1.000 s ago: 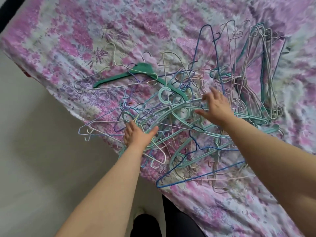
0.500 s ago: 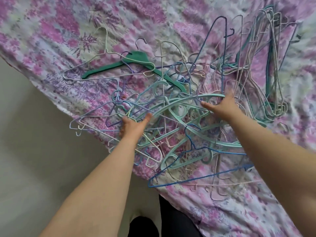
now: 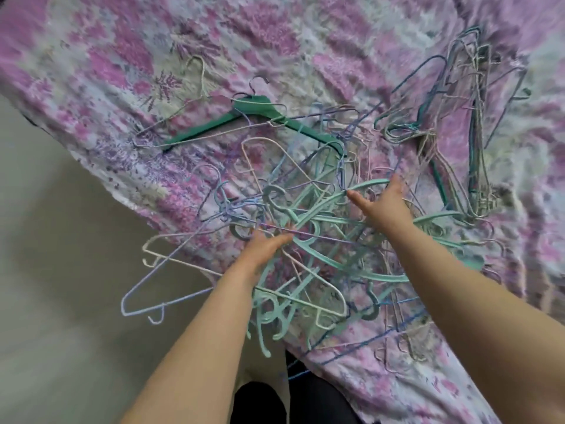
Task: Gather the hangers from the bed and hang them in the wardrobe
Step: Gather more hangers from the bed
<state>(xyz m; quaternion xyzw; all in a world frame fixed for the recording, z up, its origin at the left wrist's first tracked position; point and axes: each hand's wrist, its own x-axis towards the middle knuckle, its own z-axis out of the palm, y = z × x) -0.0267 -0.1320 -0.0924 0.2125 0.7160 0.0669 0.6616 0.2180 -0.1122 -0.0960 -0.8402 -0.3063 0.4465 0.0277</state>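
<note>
Now, on the head camera, I see the tangle of hangers (image 3: 308, 240) dragged nearer the bed (image 3: 128, 50) edge than half a second ago, several light ones hanging out over the floor (image 3: 61, 270). My left hand (image 3: 263, 247) has sunk deeper into the heap, fingers curled around mint and wire hangers. My right hand (image 3: 383, 203) grips a mint hanger arm, thumb stretched left along it. A dark green hanger (image 3: 263, 107) and a second bundle (image 3: 467, 133) lie farther up the flowered sheet, apart from both hands
</note>
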